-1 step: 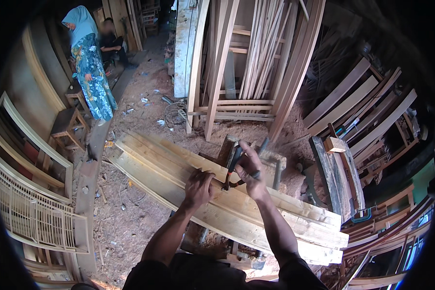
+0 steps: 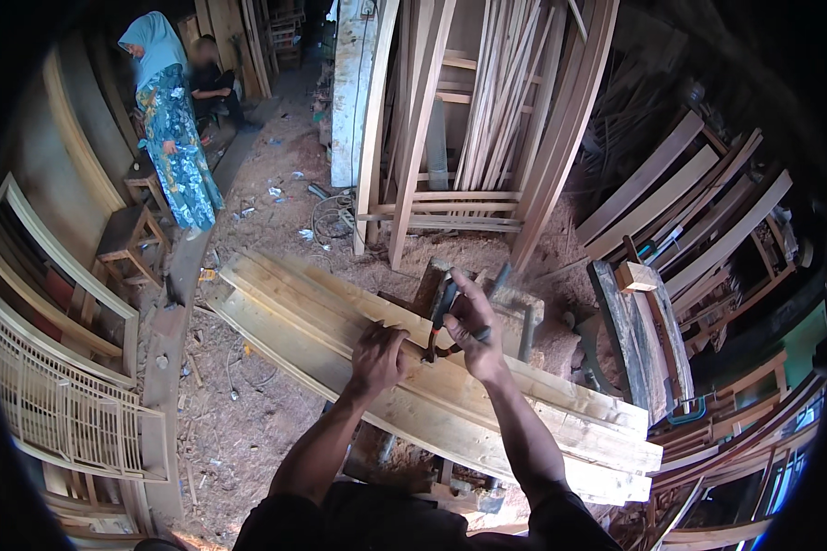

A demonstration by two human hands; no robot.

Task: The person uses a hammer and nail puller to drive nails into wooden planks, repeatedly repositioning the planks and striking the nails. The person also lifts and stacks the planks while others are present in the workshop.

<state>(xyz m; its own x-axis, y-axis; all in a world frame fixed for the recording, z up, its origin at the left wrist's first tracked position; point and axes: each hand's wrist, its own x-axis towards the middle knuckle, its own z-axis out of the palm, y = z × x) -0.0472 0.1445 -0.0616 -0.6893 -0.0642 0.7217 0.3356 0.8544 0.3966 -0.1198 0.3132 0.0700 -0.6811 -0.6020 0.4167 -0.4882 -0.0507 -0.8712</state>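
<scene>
Planks (image 2: 340, 312) of pale wood, stacked long and flat across the middle of a workshop, running from far left to near right. On the far left, a wooden lattice frame (image 2: 55, 404) leaning upright, a small stool (image 2: 124, 234) beyond it, and a person in a patterned blue dress and headscarf (image 2: 170, 129) standing well apart from the work. Sawdust-covered floor (image 2: 248, 404) between that person and the stack.

Moving right to the centre: left hand (image 2: 377, 354) curled palm-down on the top plank, fingers closed over its upper face, pressing it in place. Just beside it, right hand (image 2: 473, 321) wrapped shut around a dark metal hand tool (image 2: 443, 312), seemingly a clamp or pincer, its lower end touching the plank edge between the two hands; exact kind too small to tell. Stack directly under both hands, extending well past them either way.

Likely risks, as a judgement: tool slipping off the plank edge toward the left hand's fingers, given how close together the hands sit; top plank sliding on the loose stack if pressure comes off.

Further right: tall boards and frames (image 2: 487, 119) leaning upright at the far wall, and more curved and straight timber (image 2: 698, 211) piled at the right.
</scene>
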